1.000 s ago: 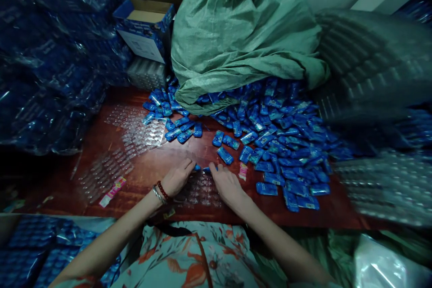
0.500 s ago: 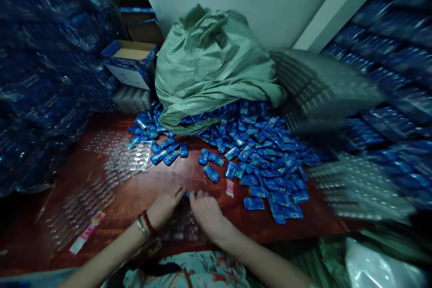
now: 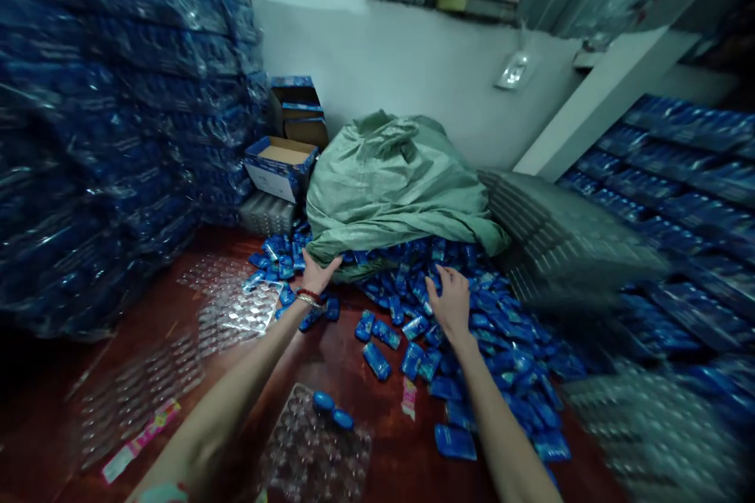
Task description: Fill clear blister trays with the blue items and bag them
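My left hand (image 3: pixel 318 273), with a beaded bracelet at the wrist, reaches to the lower left edge of the green sack (image 3: pixel 395 181). Its thumb and fingers are spread, and nothing shows between them. Over the pile of small blue packets (image 3: pixel 489 306) hovers my right hand (image 3: pixel 451 297), fingers apart and curved, with no packet visible in it. A clear moulded tray (image 3: pixel 312 448) lies near the table's front edge between my forearms. Two blue oval pieces (image 3: pixel 333 409) sit at its upper edge.
More clear trays (image 3: pixel 236 310) lie at the left, by a pink strip (image 3: pixel 141 440). Wrapped blue packs (image 3: pixel 118 134) rise at the left and others (image 3: pixel 678 189) at the right. An open box (image 3: pixel 280 165) stands behind. Stacked trays (image 3: pixel 578 228) lean right of the sack.
Both hands have moved forward and apart from the clear tray, left toward the sack and right over the packets. Two blue pieces now show on the tray. The view has tilted up.
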`<action>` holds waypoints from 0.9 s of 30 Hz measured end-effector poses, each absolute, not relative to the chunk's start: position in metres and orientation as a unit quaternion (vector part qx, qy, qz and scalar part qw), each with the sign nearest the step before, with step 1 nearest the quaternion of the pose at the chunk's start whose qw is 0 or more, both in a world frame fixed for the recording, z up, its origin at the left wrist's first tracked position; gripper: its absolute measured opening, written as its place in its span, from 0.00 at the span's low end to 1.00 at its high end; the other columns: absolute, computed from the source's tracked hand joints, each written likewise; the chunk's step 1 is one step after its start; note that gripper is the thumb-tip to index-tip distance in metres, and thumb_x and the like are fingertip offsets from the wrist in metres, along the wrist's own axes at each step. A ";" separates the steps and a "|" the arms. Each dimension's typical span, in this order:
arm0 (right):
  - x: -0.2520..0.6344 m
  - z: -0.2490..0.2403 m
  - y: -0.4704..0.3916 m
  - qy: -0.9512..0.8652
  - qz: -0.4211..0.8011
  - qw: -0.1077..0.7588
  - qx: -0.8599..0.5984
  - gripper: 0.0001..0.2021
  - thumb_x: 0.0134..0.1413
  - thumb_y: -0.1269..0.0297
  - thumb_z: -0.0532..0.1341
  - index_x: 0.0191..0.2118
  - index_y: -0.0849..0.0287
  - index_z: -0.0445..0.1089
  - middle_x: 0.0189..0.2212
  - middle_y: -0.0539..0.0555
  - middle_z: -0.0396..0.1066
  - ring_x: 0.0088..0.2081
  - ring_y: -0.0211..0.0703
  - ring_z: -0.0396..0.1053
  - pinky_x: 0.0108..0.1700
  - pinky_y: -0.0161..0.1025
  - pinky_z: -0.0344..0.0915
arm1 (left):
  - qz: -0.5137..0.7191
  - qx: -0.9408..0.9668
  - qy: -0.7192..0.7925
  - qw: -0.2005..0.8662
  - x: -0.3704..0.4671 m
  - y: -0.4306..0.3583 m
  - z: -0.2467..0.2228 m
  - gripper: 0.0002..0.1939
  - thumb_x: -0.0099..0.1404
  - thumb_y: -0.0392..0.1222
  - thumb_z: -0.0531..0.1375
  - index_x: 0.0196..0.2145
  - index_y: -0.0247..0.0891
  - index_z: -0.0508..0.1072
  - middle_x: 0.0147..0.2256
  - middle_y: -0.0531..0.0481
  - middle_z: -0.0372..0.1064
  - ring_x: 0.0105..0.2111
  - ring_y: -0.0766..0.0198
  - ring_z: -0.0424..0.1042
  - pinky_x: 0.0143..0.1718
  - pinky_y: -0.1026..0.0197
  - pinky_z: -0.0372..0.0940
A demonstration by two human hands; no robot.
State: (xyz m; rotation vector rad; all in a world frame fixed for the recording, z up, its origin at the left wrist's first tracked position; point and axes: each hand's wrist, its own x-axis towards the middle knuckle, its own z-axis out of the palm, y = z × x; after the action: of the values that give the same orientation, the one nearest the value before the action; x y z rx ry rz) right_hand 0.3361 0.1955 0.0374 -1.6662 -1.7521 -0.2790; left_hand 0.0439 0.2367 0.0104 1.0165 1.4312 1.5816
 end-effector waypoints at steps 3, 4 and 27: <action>0.272 0.060 0.210 -0.757 -0.196 0.306 -0.544 0.24 0.57 0.67 0.51 0.60 0.59 0.55 0.54 0.63 0.59 0.57 0.55 0.54 0.54 0.53 0.55 | 0.647 0.298 0.551 0.435 0.061 0.256 0.006 0.42 0.45 0.42 0.69 0.55 0.39 0.56 0.51 0.40 0.64 0.54 0.55 0.63 0.56 0.53 0.56; 0.249 0.066 0.214 -0.795 -0.216 0.277 -0.495 0.26 0.56 0.70 0.51 0.62 0.56 0.53 0.57 0.61 0.56 0.60 0.55 0.49 0.57 0.54 0.50 | 0.649 0.284 0.553 0.439 0.065 0.256 0.001 0.39 0.46 0.41 0.69 0.54 0.38 0.58 0.50 0.39 0.65 0.52 0.55 0.64 0.54 0.52 0.58; 0.161 0.190 0.402 -0.915 -0.038 0.200 -0.348 0.13 0.58 0.59 0.52 0.43 0.58 0.69 0.34 0.53 0.73 0.37 0.43 0.70 0.43 0.40 0.63 | 0.717 0.177 0.481 0.472 0.042 0.331 -0.021 0.27 0.41 0.35 0.58 0.43 0.37 0.69 0.34 0.50 0.70 0.29 0.65 0.68 0.28 0.64 0.61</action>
State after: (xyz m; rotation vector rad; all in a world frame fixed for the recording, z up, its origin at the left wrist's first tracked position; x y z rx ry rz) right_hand 0.1610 0.4023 0.1895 -0.9740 -2.5581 -0.1063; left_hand 0.0422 0.3313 -0.0211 0.4326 1.1782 1.7562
